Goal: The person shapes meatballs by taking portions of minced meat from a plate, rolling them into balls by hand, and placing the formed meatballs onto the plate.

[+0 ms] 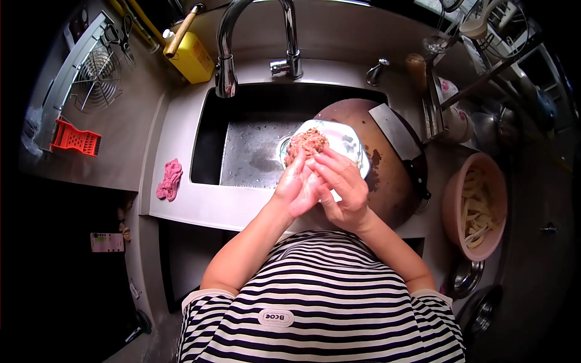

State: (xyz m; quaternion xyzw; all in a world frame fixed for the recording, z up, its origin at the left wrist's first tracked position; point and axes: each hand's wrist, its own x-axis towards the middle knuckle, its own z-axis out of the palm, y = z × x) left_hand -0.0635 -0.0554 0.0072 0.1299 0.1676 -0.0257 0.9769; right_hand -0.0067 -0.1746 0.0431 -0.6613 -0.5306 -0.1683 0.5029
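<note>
A white plate (350,145) with a coloured pattern holds a mound of minced meat (308,140). It sits partly over the sink's right side and the round cutting board. Just in front of the meat, my left hand (298,189) is turned palm up with its fingers stretched towards the plate. My right hand (345,189) is tilted over it, fingers extended and slightly bent, its fingertips touching or nearly touching the left hand. Whether a bit of meat lies between the palms is hidden. Both hands look wet or greasy.
A cleaver (396,136) lies on the cutting board (387,196), right of the sink (248,160). The faucet (226,72) arches above. A pink basin (451,206) of pale strips stands right. Left are a pink cloth (169,179), yellow jug (192,59) and orange grater (77,139).
</note>
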